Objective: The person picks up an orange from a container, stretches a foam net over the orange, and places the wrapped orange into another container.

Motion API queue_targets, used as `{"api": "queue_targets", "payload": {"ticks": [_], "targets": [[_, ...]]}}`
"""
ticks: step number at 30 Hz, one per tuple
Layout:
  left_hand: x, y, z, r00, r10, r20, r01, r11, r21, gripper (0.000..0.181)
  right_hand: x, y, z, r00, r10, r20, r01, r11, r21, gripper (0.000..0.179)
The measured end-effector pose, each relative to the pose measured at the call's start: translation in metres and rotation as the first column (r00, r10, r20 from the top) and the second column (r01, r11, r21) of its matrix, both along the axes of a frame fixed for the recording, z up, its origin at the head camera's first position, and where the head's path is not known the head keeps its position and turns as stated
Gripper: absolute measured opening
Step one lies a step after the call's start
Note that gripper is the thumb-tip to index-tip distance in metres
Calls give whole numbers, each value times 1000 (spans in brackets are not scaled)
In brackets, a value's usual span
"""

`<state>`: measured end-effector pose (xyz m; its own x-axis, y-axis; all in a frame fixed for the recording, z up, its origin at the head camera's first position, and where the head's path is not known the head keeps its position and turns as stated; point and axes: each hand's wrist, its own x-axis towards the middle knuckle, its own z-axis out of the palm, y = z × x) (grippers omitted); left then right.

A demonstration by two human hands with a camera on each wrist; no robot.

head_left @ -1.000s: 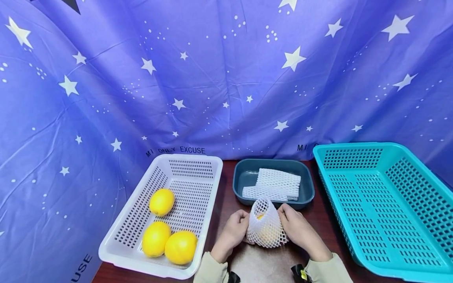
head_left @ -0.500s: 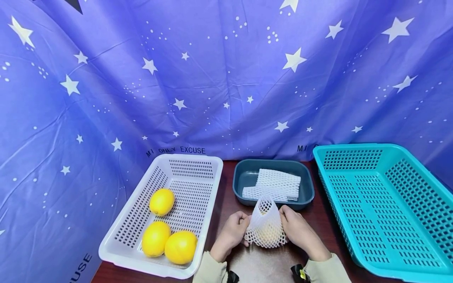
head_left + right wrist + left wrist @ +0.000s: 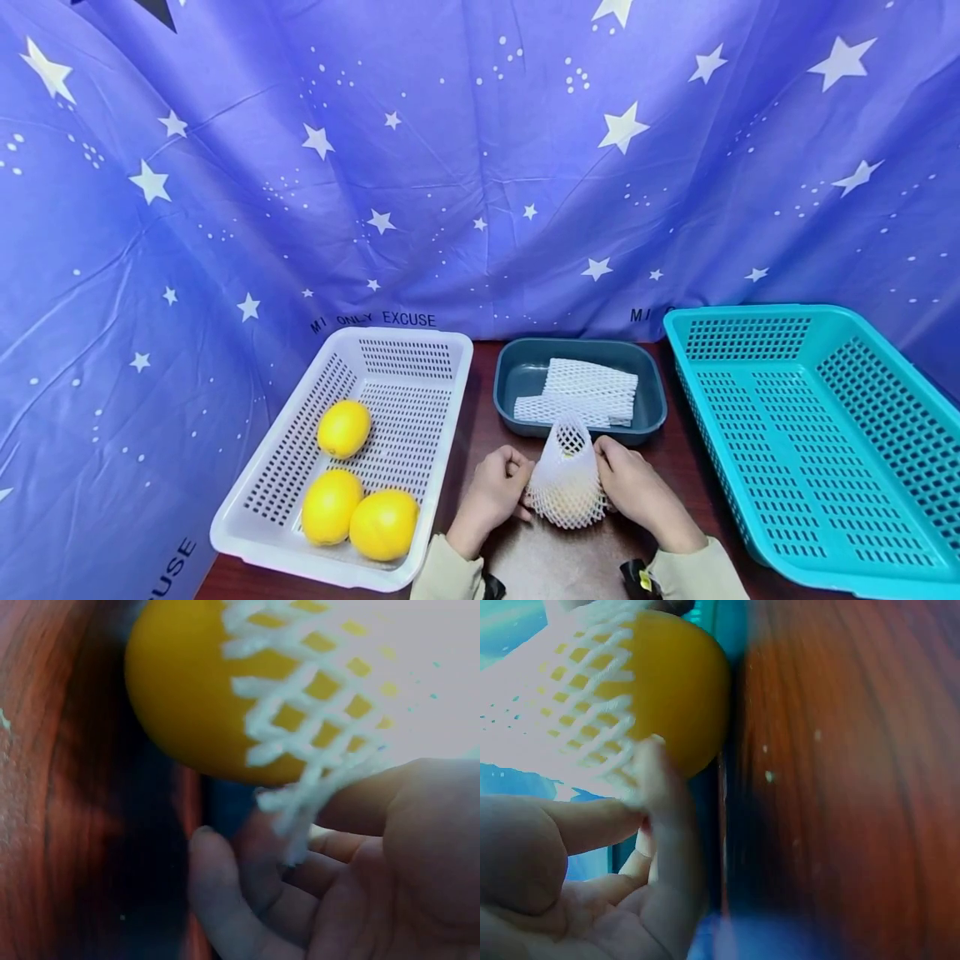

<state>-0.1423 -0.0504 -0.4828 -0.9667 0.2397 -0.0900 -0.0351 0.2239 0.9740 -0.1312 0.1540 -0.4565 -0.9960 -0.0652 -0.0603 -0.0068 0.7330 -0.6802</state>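
A white foam net sleeve (image 3: 567, 467) stands over a yellow fruit (image 3: 686, 690) on the table, tapering to an open top. The fruit's lower part is bare below the sleeve's edge in both wrist views. My left hand (image 3: 491, 492), on the left side, pinches the sleeve's lower edge between thumb and index finger, with the index fingertip against the fruit. On the other side, my right hand (image 3: 633, 483) pinches the edge too; in the right wrist view the strands (image 3: 296, 810) pass between its thumb and fingers.
At left, a white basket (image 3: 442, 450) holds three yellow fruits (image 3: 384, 525). Behind the hands, a dark tray (image 3: 517, 367) contains flat foam sleeves (image 3: 588, 387). A teal basket (image 3: 795, 433) stands at right. A blue starry curtain (image 3: 480, 167) hangs behind the dark red table (image 3: 480, 400).
The sleeve's lower edge spread wider half a second ago and is narrower now. The sleeve has shifted slightly right, and the left fingers have changed their hold. The baskets and tray stay put.
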Motion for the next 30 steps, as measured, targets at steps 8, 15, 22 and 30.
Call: {"api": "queue_targets", "payload": {"ticks": [8,15,22,30], "targets": [[5,0,16,949,44,-312,-130,957,-261,15,1,4,11,997,53,-64,-48,996,75,12],[14,5,39,911,-53,-410,-54,968,-246,35,7,3,31,982,51,-183,-61,997,-50,15],[23,3,57,887,-189,-421,49,946,-321,60,14,6,44,948,177,-264,-193,981,-34,20],[22,2,58,892,-277,-358,139,921,-365,65,16,12,40,883,371,-288,-397,917,-36,38]]}}
